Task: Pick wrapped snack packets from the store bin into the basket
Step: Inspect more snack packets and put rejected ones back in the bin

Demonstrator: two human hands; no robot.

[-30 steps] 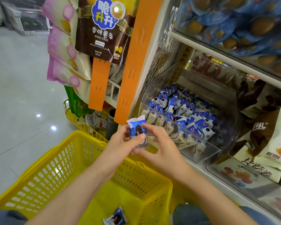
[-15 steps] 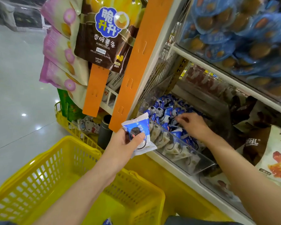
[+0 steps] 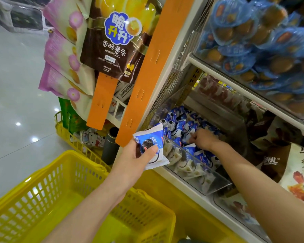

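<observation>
My left hand (image 3: pixel 135 159) holds a blue-and-white snack packet (image 3: pixel 152 146) with a dark cookie printed on it, thumb across its front, just above the far rim of the yellow basket (image 3: pixel 47 188). My right hand (image 3: pixel 201 138) is down inside the clear plastic store bin (image 3: pixel 209 183) on the shelf, fingers curled among several matching blue-and-white packets (image 3: pixel 175 123). Whether it has one pinched cannot be made out. The basket's floor is mostly hidden by my left forearm.
Orange hanging strips (image 3: pixel 147 71) with bags of potato sticks (image 3: pixel 112 42) and pink-and-cream packs (image 3: pixel 67 62) hang left of the shelf. A shelf above holds blue-wrapped snacks (image 3: pixel 263 44). Brown and white bags (image 3: pixel 288 155) lie right of the bin. Grey tiled floor (image 3: pixel 16 95) spreads left.
My hands parted: the left kept the packet and stayed over the basket's far rim, while the right reached into the bin and its fingers curled down among the packets.
</observation>
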